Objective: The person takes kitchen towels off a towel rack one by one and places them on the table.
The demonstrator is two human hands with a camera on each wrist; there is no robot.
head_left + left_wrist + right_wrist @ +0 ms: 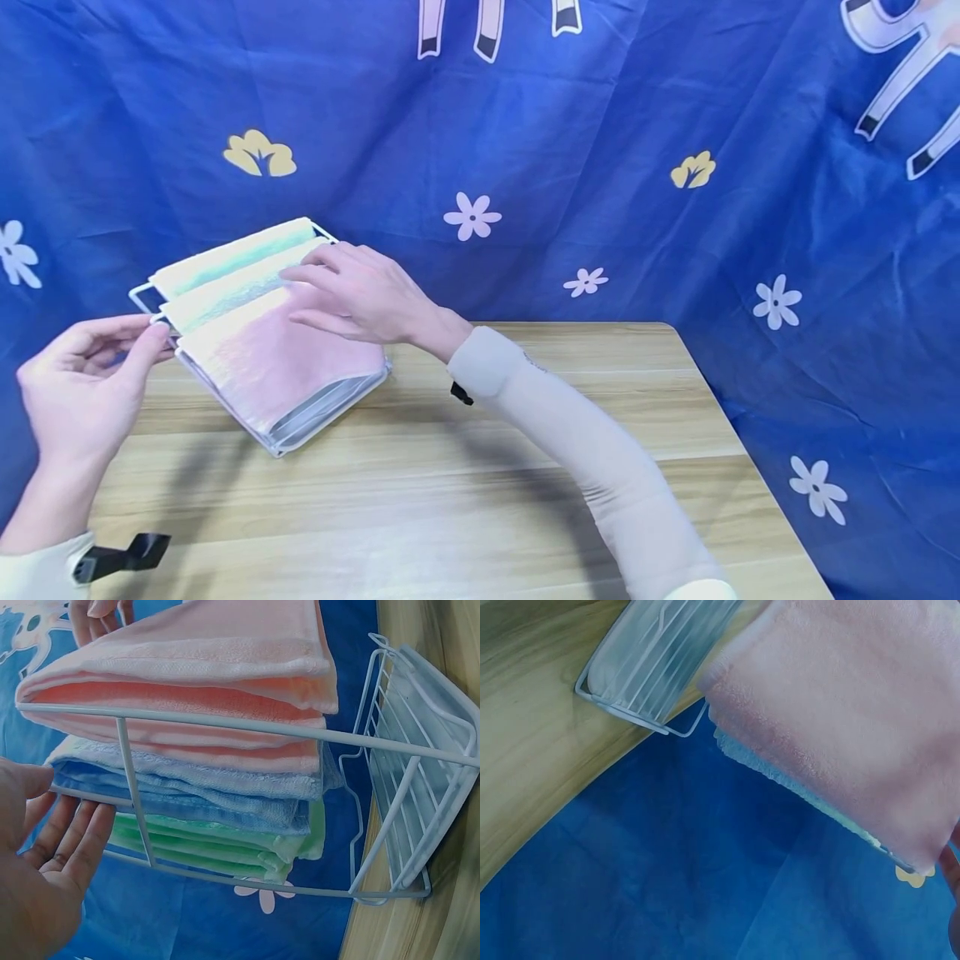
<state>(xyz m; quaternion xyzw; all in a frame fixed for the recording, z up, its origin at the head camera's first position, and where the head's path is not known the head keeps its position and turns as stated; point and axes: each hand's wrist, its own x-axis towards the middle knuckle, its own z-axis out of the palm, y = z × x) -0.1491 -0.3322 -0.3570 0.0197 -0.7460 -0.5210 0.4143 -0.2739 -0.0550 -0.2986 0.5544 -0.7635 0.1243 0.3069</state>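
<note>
"Where have those towels ended up?"

"On the white wire rack [240, 726], over the left part of the table [420, 500], near the blue curtain [375, 167]. The pink towel [255, 367] hangs nearest us, with the blue towel [247, 802] and the green towel [202, 851] behind it."

"And the hands?"

"The left hand [86, 383] pinches the rack at its near end, thumb on one side of the rod, fingertips on the other. The right hand [367, 292] lies across the pink towel, fingers loosely bent and a little spread, thumb well apart. I can't tell from here whether those tips press the cloth or just skim it."

"How would you work it?"

"I'd hold that left pinch firm but light; a thin frame like that could twist. With the right, I'd smooth flat-fingered along the fold, gently, so the pink doesn't drag off its bar or rumple the blue."
</note>
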